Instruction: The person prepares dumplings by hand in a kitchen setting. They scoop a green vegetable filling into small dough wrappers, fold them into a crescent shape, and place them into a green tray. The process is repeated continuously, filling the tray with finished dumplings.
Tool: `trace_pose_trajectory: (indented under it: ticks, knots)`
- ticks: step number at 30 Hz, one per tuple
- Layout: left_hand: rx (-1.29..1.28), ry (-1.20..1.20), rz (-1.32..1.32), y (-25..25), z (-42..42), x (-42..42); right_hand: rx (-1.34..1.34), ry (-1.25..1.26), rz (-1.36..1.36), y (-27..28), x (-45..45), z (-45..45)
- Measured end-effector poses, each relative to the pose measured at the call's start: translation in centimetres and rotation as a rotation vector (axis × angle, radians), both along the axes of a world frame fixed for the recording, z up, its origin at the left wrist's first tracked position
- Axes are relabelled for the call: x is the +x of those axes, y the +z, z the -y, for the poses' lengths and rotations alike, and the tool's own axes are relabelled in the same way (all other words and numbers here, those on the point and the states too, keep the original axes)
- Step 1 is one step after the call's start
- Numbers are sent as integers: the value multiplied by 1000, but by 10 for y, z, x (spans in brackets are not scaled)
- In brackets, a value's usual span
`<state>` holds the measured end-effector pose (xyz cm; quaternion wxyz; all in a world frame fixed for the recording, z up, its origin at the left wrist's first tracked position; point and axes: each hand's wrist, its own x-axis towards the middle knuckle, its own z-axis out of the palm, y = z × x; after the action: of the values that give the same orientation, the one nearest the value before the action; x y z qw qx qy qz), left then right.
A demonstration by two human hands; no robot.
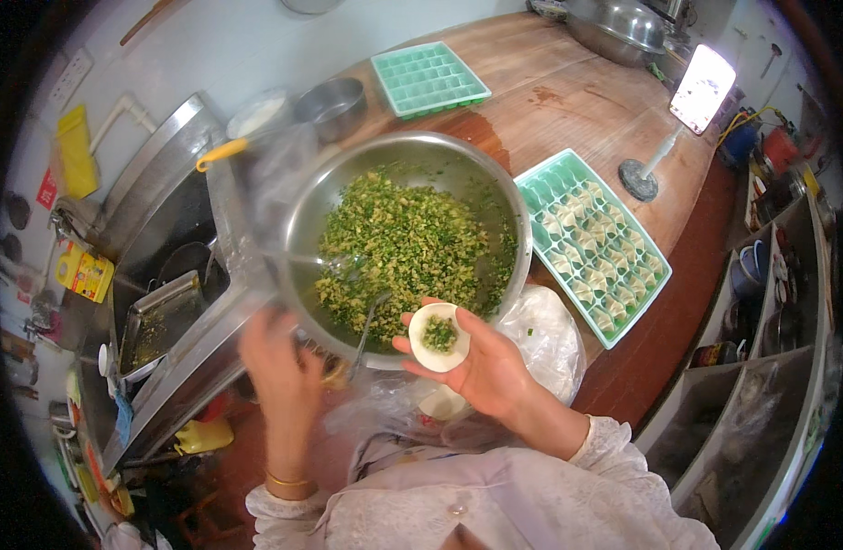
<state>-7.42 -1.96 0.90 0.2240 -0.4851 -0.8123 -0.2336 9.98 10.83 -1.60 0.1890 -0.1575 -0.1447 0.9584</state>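
Observation:
My right hand (493,375) is palm up and holds a round dough wrapper (419,344) with a small mound of chopped green filling (440,334) at its centre. Off to the left, my left hand (280,361) is raised beside the bowl, blurred, with nothing visible in it. A large stainless-steel bowl (516,206) in front of me contains a heap of green and yellow chopped filling (400,240). A metal spoon (368,330) leans in its near side. Below my right hand lies another pale dough round (442,402), near clear plastic film.
Right of the bowl, a green compartment tray (553,265) holds several pleated dumplings (603,265). Another green tray (431,79) stands farther back on the wooden table (586,75). A lit phone on a stand (702,89) is at right. A steel sink (222,234) adjoins at left, and plastic-covered dough (548,337) sits near the bowl.

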Motion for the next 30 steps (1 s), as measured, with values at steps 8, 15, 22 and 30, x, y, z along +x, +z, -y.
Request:
trace_pose_trajectory:
  ticks: [8,15,22,30]
  knots:
    - [102,-644,-52,-33,-8,42,53,19,-10,-6,-5,16]
    - [24,-636,397,1,-21,40,209,33,59,-8,1,22]
    - [61,-529,682,3,-23,40,549,49,126,3,4,28]
    - [157,-566,523,-1,-25,43,700,49,156,-2,5,28]
